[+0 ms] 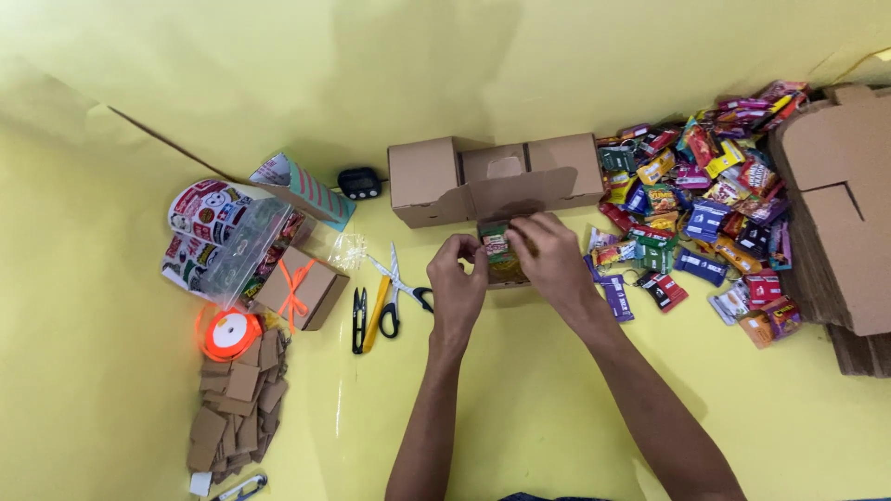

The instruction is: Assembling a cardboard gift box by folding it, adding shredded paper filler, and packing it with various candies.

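Sweet packets (497,246) are pinched by both the left hand (457,278) and right hand (549,255) over the open cardboard box (497,181); overfilling could spill them onto the yellow worktop (520,399).

The open box (495,181) was matt brown cardboard, like the flat stack (840,204) far right and the tied box (299,292) on the left. The sweets (705,213) wore glossy, crinkled foil and plastic wrappers. The tabletop (520,408) was smooth yellow with a slight sheen. The clear case (246,246) looked like shiny plastic. The scissors (397,288) had bright metal blades. The orange ribbon spool (230,332) looked satiny, beside dull card tags (237,408).
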